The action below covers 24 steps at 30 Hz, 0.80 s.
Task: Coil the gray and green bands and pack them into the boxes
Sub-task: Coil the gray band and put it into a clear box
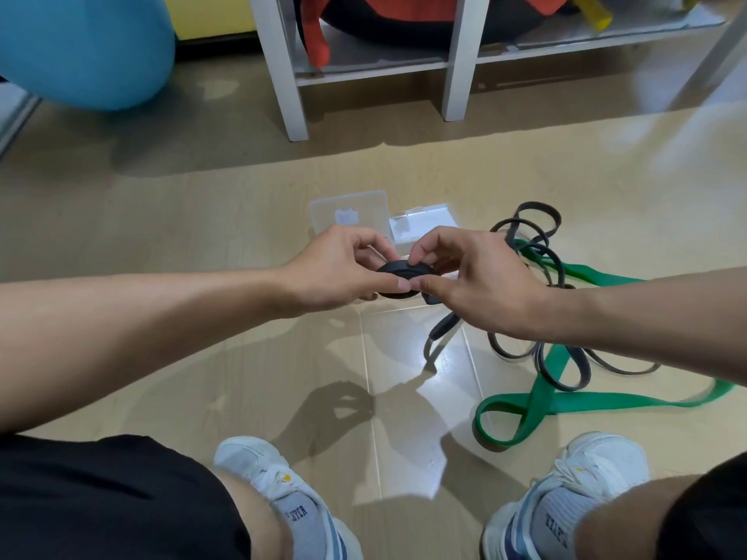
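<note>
Above floor, left hand [343,268] and right hand [477,280] pinch half-wound gray band [400,276] coil; loose tail trails. Next: keep winding, then box [349,214].

Tan floor [202,390] bearing two clear boxes [349,214], loose loops of gray band [537,220] tangled with green band [537,402]

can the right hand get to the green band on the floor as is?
Probably not yet. The right hand and left hand both pinch the gray band coil. The green band lies uncovered on the floor below the right forearm, so the way looks free once it lets go.
</note>
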Tool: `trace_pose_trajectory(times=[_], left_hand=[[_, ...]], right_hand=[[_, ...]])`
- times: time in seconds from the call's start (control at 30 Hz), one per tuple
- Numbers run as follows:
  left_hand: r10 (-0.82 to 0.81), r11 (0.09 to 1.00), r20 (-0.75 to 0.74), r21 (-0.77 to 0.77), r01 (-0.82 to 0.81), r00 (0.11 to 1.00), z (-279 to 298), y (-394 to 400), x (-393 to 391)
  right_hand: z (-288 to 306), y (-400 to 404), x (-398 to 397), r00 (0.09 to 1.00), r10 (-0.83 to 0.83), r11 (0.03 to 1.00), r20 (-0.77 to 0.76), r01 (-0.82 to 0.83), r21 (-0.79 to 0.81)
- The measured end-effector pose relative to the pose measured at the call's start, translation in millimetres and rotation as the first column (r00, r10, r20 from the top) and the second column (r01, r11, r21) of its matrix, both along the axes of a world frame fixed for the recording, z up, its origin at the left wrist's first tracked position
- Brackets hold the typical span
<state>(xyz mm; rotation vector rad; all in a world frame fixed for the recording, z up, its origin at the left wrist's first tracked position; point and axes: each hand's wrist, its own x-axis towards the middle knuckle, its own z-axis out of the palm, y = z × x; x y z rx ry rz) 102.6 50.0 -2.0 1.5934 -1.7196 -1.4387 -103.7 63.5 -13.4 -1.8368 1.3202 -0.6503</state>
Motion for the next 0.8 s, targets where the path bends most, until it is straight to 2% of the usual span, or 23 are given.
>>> trace_pose_trajectory(times=[0.1,0.27,0.4,0.43,0.57,0.63,0.7,0.8], left_hand=[[-0.030,0.998,0.037,-0.054,0.032,0.999,1.6,1.3,-3.3],[0.069,0.997,-0.164,0.038,-0.064,0.984,-2.9,0.6,1.8],[0.111,0.989,-0.268,0.122,-0.081,0.957,-5.0,1.1,4.7],[0.087,0.992,-0.246,0.115,-0.060,0.965,-4.7,1.4,4.9],[-0.049,0.998,0.009,-0.037,0.049,0.999,1.1,1.4,0.6],[-0.054,0.996,0.029,-0.070,0.056,0.998,2.0,2.2,-2.1],[-0.018,0.999,-0.020,-0.045,0.017,1.000,-0.3,3.5,-1.8],[0.072,0.997,-0.188,0.050,-0.064,0.979,-4.2,1.4,2.2]], right_hand=[[-0.8,1.2,-0.5,1.000,-0.004,1.000,0.008,0.004,-0.003],[4.1,-3.2,-2.2,0.984,-0.071,0.991,0.166,0.049,0.128],[4.2,-3.9,-4.1,0.979,-0.094,0.984,0.184,0.063,0.168],[3.3,-3.6,-3.6,0.983,-0.082,0.987,0.164,0.058,0.150],[0.7,-0.4,-1.9,0.998,0.008,0.998,0.061,-0.011,0.057],[0.5,-0.2,-2.0,0.998,0.005,0.999,0.064,-0.008,0.044],[0.4,-2.5,-3.1,0.995,-0.007,0.998,0.100,0.001,0.055],[-0.6,-5.9,-6.7,0.980,-0.064,0.994,0.188,0.045,0.102]])
